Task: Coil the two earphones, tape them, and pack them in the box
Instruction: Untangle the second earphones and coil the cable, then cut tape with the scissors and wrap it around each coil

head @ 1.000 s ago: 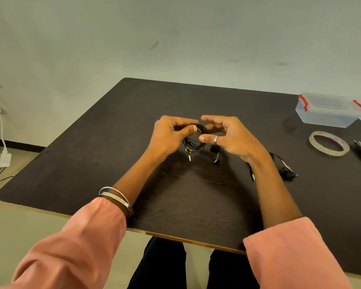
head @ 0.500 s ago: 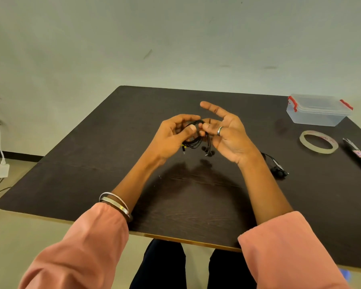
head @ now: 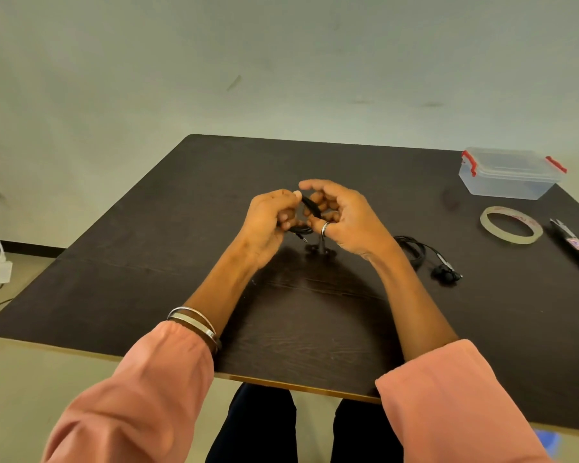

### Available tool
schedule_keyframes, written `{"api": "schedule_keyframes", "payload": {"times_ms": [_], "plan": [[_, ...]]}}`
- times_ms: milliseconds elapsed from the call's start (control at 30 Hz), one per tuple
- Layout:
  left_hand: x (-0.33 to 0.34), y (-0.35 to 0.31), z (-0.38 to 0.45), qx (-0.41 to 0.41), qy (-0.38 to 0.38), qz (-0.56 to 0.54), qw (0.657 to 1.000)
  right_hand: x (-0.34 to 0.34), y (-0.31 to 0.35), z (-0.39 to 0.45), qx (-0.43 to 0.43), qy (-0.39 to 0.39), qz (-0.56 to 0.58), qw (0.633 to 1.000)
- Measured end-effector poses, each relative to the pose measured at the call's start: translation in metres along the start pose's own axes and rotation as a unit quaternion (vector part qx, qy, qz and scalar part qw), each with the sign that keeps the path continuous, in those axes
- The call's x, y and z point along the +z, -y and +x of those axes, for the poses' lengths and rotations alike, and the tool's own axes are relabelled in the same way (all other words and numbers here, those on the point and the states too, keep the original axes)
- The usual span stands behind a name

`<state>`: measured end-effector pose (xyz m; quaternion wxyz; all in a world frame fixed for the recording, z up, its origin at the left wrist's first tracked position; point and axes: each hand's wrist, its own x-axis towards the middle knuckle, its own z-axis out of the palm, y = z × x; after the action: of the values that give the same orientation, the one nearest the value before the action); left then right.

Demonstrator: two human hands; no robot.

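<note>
I am on the coiling step, my left hand [head: 270, 218] and right hand [head: 340, 213] both pinching the first earphone [head: 310, 204] above the surface [head: 181, 248]; next I need the tape [head: 511, 225] lying far right.

Both hands (left [head: 270, 218], right [head: 343, 218]) grip coiled earphone [head: 310, 208] above tabletop [head: 181, 228]; second earphone [head: 428, 259], tape roll [head: 510, 225], box [head: 510, 173] right.

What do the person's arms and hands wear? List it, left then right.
Left arm: pink sleeve pushed up the forearm, silver bangles at its cuff. Right arm: matching pink sleeve, and a silver ring on one finger of the right hand.
</note>
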<state>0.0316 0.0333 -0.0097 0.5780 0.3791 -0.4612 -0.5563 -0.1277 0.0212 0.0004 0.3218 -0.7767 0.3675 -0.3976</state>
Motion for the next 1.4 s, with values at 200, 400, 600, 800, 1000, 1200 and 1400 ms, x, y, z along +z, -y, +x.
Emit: {"api": "schedule_keyframes", "payload": {"times_ms": [200, 400, 600, 800, 1000, 1200, 1400], "plan": [[-0.007, -0.001, 0.001, 0.002, 0.082, -0.071, 0.994, -0.004, 0.001, 0.0, 0.011, -0.016, 0.046, 0.999], [-0.017, 0.0, 0.003, 0.202, 0.115, 0.293, 0.927, -0.022, -0.001, -0.005, -0.043, -0.085, -0.11, 0.989], [-0.03, 0.011, 0.001, 0.25, 0.187, 0.552, 0.773, -0.022, -0.007, -0.008, -0.039, 0.093, -0.31, 0.945], [-0.036, 0.002, -0.011, 0.168, 0.239, 0.567, 0.77, -0.018, -0.001, -0.019, 0.0, 0.182, -0.299, 0.937], [-0.052, -0.002, -0.025, 0.191, 0.195, 0.609, 0.745, -0.021, -0.001, -0.032, 0.043, 0.169, -0.242, 0.954], [-0.054, 0.004, -0.031, 0.252, 0.181, 0.586, 0.748, -0.024, -0.007, -0.031, 0.08, 0.144, -0.252, 0.953], [-0.051, 0.002, -0.029, 0.247, 0.144, 0.591, 0.754, -0.026, -0.008, -0.032, 0.075, 0.134, -0.228, 0.962]]}}
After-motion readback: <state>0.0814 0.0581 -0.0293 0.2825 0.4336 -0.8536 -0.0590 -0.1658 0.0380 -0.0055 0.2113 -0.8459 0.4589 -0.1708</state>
